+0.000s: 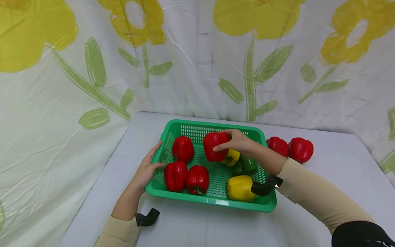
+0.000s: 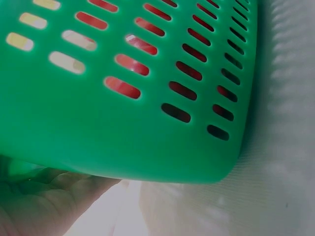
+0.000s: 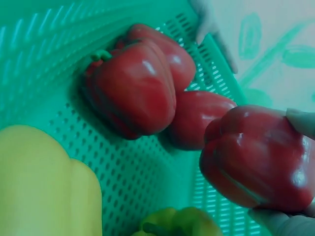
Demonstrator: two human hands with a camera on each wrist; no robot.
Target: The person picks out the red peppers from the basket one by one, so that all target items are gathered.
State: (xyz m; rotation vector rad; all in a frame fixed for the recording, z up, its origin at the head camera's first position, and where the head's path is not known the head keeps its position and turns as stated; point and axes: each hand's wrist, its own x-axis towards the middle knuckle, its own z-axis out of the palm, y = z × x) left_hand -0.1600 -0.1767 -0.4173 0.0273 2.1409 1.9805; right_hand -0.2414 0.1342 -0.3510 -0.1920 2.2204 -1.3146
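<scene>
My right hand [image 1: 236, 140] grips a red bell pepper [image 1: 213, 146] over the middle of a green plastic basket [image 1: 210, 201]. In the right wrist view, fingers and thumb press opposite sides of this pepper [image 3: 258, 157]. My left hand [image 1: 147, 173] holds the basket's left rim, thumb over the edge and fingers along the outside. Three other red bell peppers, one at the back [image 1: 183, 149] and two in front [image 1: 176, 176] [image 1: 198, 179], lie in the left half. On the right are yellow peppers [image 1: 240, 188] [image 1: 232, 157] and green pepper [image 1: 248, 165].
Two more red bell peppers [image 1: 277, 146] [image 1: 300, 150] lie on the white-covered table [image 1: 333, 178], just beyond the basket's right side. Behind the table hangs a pale cloth [image 1: 191, 75] printed with yellow flowers. The right forearm crosses over the basket's right rim.
</scene>
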